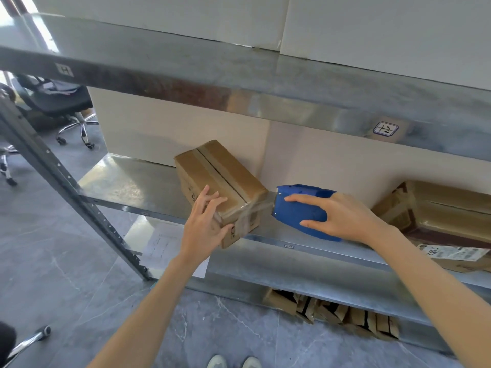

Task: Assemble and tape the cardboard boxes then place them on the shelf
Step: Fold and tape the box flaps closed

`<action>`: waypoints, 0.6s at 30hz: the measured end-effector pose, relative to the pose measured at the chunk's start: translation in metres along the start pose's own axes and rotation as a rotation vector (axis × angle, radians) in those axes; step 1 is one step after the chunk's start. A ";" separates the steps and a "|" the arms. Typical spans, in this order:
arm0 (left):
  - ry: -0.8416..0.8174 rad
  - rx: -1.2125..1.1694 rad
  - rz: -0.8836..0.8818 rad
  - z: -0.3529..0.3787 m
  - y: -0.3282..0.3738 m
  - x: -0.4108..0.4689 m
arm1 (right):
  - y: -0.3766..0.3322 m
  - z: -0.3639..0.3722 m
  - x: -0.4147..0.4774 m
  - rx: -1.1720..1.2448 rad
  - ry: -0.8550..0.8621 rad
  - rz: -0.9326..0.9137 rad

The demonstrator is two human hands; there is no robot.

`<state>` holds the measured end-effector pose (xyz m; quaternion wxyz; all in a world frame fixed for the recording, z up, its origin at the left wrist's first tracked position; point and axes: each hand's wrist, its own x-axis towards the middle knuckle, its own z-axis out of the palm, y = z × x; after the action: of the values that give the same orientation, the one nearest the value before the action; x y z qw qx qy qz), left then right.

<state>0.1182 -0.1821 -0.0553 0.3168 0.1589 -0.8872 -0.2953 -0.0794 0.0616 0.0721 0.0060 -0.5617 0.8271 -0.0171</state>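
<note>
Taping at the shelf (132,181) edge
Left hand (204,224) clasped the overhanging cardboard box (225,176), right hand (342,216) gripped the tape dispenser (297,211); a hard tug could have tipped the box off.

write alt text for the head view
A left hand holds the corner of a taped box on a metal shelf, while the right hand grips a blue tape dispenser at the box's end. A second box lies further right.
</note>
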 end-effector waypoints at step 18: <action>-0.011 -0.208 -0.093 -0.035 -0.032 -0.003 | -0.012 0.009 0.043 0.018 -0.042 -0.187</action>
<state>0.1468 -0.2204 -0.0551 0.3129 0.1645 -0.8452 -0.4008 -0.0841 0.0175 0.0641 0.0266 -0.6367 0.7705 -0.0133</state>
